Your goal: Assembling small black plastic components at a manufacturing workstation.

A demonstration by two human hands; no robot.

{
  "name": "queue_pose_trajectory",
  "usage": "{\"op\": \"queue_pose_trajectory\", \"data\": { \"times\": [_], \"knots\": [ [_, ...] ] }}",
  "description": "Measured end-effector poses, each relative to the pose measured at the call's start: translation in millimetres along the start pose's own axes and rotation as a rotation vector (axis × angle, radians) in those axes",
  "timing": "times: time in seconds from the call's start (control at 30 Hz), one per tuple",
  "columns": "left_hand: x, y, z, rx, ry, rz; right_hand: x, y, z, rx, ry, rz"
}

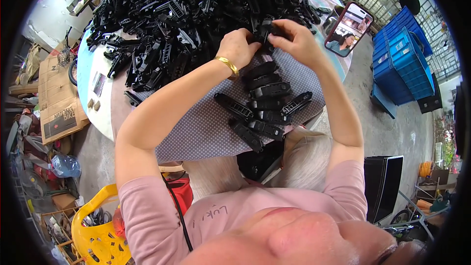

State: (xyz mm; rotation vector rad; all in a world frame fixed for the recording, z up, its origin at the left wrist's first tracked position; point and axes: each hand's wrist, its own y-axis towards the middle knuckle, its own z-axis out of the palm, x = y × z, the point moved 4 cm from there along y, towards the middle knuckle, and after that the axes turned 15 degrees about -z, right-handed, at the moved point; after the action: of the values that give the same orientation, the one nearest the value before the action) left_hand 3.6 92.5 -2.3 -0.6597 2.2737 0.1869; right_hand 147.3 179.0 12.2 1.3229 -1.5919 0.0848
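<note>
Both my hands meet over the table [186, 140], at the near side of a large heap of black plastic parts [167, 24]. Between them is a small black plastic part [265, 30]. My left hand [239, 48], below a gold bangle, has its fingers closed at the part's left side. My right hand [298, 43] pinches it from the right with thumb and fingers. The part's exact shape is partly hidden by my fingers. Just below my hands, similar black parts [270, 90] lie in a rough column, with several more fanned out toward the table's near edge.
A phone [349, 29] with a lit screen stands propped at the table's right edge. Blue plastic crates [402, 66] are stacked on the floor to the right. At the lower left is a yellow chair [100, 238]. Flattened cardboard [61, 100] leans farther left.
</note>
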Motion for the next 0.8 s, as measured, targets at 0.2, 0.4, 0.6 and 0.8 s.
{"op": "queue_pose_trajectory", "data": {
  "times": [0.2, 0.4, 0.6, 0.8],
  "knots": [
    [5.9, -8.6, -11.6, 0.089, -0.304, -0.005, 20.2, -0.1, 0.8, -0.014, -0.027, -0.101],
    [7.9, -31.6, -29.0, 0.309, -0.614, -0.085, 38.2, 0.1, 9.2, -0.068, 0.310, 0.064],
    [7.7, -49.8, -36.3, -0.125, -0.356, 0.173, 77.0, 6.2, 37.6, 0.088, -0.185, -0.248],
    [6.5, -58.9, -40.3, -0.056, -0.577, 0.282, 85.5, 8.0, 33.5, -0.001, -0.399, -0.296]
  ]
}}
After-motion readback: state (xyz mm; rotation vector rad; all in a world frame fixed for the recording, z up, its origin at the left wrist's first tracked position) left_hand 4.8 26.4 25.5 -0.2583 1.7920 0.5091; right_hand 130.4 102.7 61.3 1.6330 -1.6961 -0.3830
